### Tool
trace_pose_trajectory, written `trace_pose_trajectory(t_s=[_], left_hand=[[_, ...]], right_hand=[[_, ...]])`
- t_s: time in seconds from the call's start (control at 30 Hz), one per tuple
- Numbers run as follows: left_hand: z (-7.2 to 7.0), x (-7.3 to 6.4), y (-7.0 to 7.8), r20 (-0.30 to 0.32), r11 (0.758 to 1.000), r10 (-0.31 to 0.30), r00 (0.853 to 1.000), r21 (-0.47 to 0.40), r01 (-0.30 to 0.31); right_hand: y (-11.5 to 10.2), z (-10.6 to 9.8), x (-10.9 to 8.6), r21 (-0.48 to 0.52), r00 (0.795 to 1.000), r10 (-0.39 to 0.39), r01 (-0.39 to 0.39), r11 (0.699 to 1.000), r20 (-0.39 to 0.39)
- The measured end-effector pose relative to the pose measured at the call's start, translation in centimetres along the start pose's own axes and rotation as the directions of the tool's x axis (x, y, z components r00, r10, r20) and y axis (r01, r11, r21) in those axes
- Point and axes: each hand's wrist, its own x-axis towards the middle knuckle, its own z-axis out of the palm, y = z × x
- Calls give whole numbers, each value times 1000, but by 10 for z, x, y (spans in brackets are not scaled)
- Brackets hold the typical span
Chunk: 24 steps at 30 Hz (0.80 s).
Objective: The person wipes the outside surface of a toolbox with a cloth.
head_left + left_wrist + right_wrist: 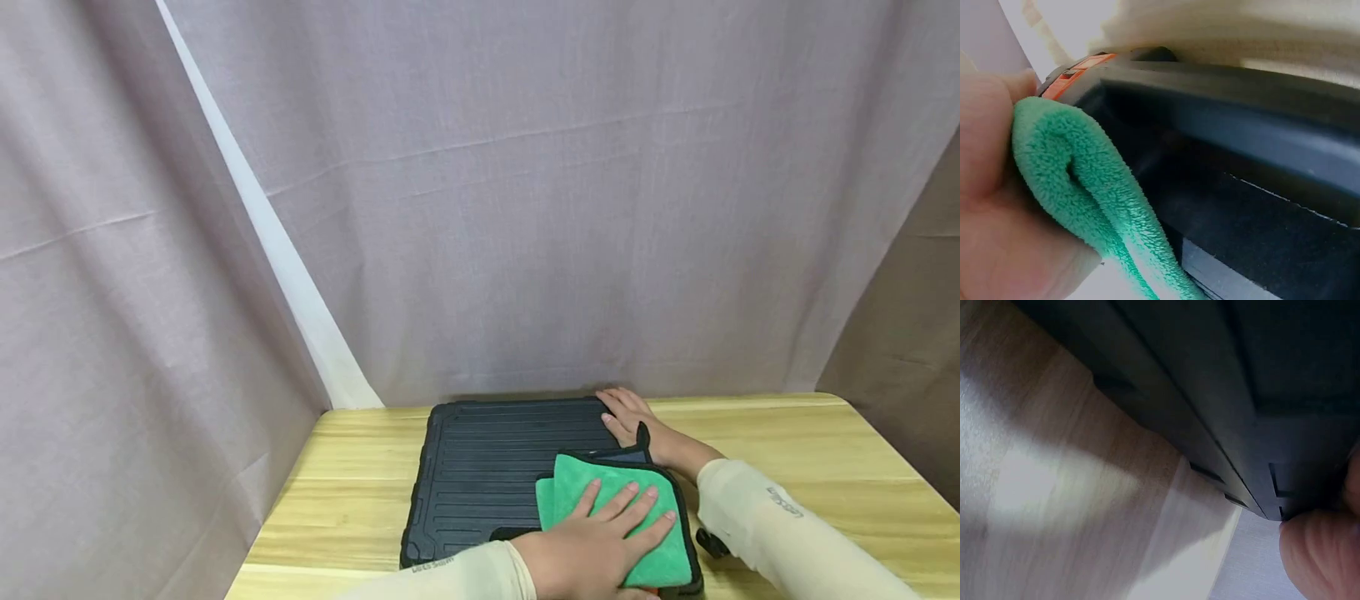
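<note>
A dark, ribbed hard plastic case (495, 467) lies flat on the wooden table. My left hand (588, 546) is spread over a folded green plush cloth (566, 475) with black edging, pressing it on the near right part of the lid. In the left wrist view the cloth (1072, 175) bulges in a fold beside the palm, close to an orange latch (1082, 72). At the far right corner of the case, my right hand (641, 425) rests with its fingers stretched along the back edge. The right wrist view catches part of that hand (1322, 553) against the case's side.
A grey curtain (525, 250) hangs right behind the table's back edge. Wooden tabletop (345, 492) shows on both sides of the case. A small black piece (711, 543) sticks out at the case's right side, under the right forearm.
</note>
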Motion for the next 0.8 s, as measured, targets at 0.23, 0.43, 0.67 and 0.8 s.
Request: trace_pose_trajectory(t_s=[0.23, 0.43, 0.67, 0.8], left_hand=[[-1, -7, 0, 0, 999, -14, 1000, 45, 14], [0, -31, -18, 2, 996, -33, 999, -89, 33], [29, -86, -47, -102, 977, -118, 988, -188, 98], [53, -120, -63, -191, 978, -181, 965, -142, 156]], right_hand=[[3, 2, -1, 11, 1000, -16, 17, 1000, -21], [0, -1, 1, -27, 1000, 23, -23, 999, 6], [1, -2, -2, -16, 1000, 18, -18, 1000, 15], [1, 0, -1, -15, 999, 21, -20, 1000, 31]])
